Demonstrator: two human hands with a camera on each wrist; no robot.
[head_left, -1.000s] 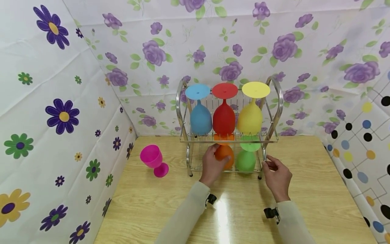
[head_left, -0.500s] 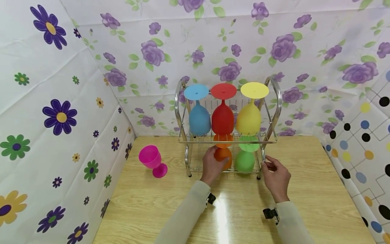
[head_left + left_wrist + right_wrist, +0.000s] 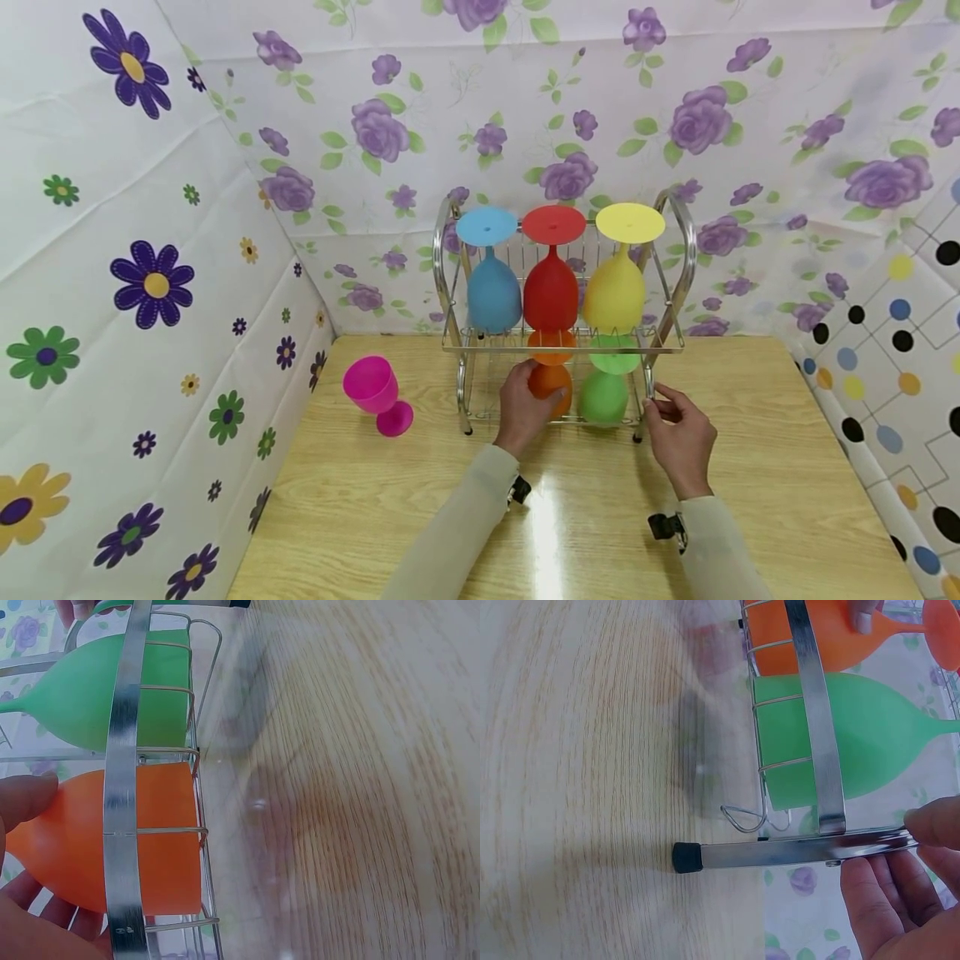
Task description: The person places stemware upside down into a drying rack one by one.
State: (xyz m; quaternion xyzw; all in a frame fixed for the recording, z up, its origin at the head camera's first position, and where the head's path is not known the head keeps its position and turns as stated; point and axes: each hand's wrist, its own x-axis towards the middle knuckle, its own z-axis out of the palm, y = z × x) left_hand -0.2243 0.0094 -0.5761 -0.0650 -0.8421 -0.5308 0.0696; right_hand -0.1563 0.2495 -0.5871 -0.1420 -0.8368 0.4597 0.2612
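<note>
On the lower tier of a two-tier metal dish rack, an orange goblet stands upside down. My left hand holds its bowl, with the thumb on one side and the fingers round the other, as the left wrist view shows. Beside it, to the right, a green goblet is also upside down. My right hand grips the rack's front right leg between thumb and fingers. Blue, red and yellow goblets stand upside down on the upper tier.
A pink goblet stands upright on the wooden table, left of the rack. Flowered cloth hangs behind the table, with more patterned cloth on both sides. The rack's dark-capped feet rest on the tabletop.
</note>
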